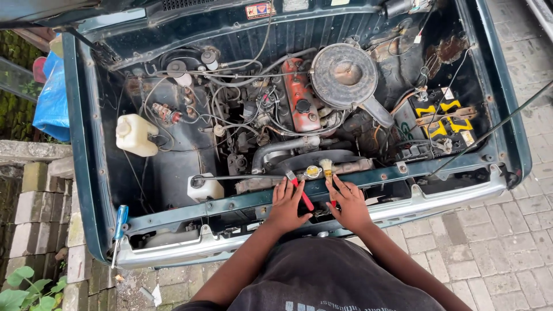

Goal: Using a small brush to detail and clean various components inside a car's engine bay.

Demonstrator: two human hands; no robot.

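The dark green car body with its open engine bay (pixel 86 144) fills most of the view; its raised bonnet is cut off by the top edge, and the grey paving-stone ground (pixel 507 253) is seen at the right and below. The person's dark grey shirt (pixel 328 282) is cut off at the bottom edge, and it hides the middle of the pale front bumper (pixel 173 245). Deep in the bay, the hoses and wires around the red rocker cover (pixel 300 92) are too tangled to be told apart. The round grey air cleaner housing (pixel 345 75) is set just right of that cover, and the black battery with yellow markings (pixel 440 121) is set near the right wall. A white plastic reservoir bottle (pixel 135 135) is fixed at the left side. A blue-handled screwdriver (pixel 119 227) is leaned at the left front corner, well apart from both hands.

Open room is left along the green front crossmember (pixel 190 210) to the left of the hands, and the bumper edge runs just below it.

The left hand (pixel 286 206) is laid on the crossmember with fingers spread, and the red-handled paintbrush (pixel 299 190) is lodged between 2 of them. The right hand (pixel 348 203) is also spread flat, and a second red-handled paintbrush with pale bristles (pixel 328 170) rises from between its fingers; whether either brush is truly gripped cannot be told. Both brush heads are pointed toward the yellowish radiator cap (pixel 313 171), which lies between them.
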